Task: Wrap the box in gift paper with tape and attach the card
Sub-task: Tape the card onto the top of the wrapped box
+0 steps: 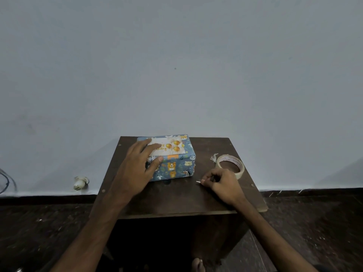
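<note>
A plain pale grey wall [176, 55] fills most of my view, above a dark, speckled floor [314, 222]. In front of me stands a small dark brown wooden table [176, 197] with a flat matt top and small round fittings near its edges.

The box [176, 167] sits on the far left part of that top, close to the back edge. It is a low rectangular block, its long axis running left to right, roughly along the table's far edge. Its paper is blue, printed with small cartoon animals, and drawn smooth over sharp corners. On its top face lies the card [169, 148], a white rectangle with gold balloons, lengthwise the same way as the box, its gold lettering upright toward me.

My left hand [135, 169] rests on the box with straight fingers spread over the card's left end and the thumb [157, 160] at the front top edge. My right hand [222, 185] lies on the table well right of the box, fingers curled, pinching a pale sliver [197, 181] too small to identify. Just beyond it lies a flat ring of pale tape roll [242, 169]
</note>
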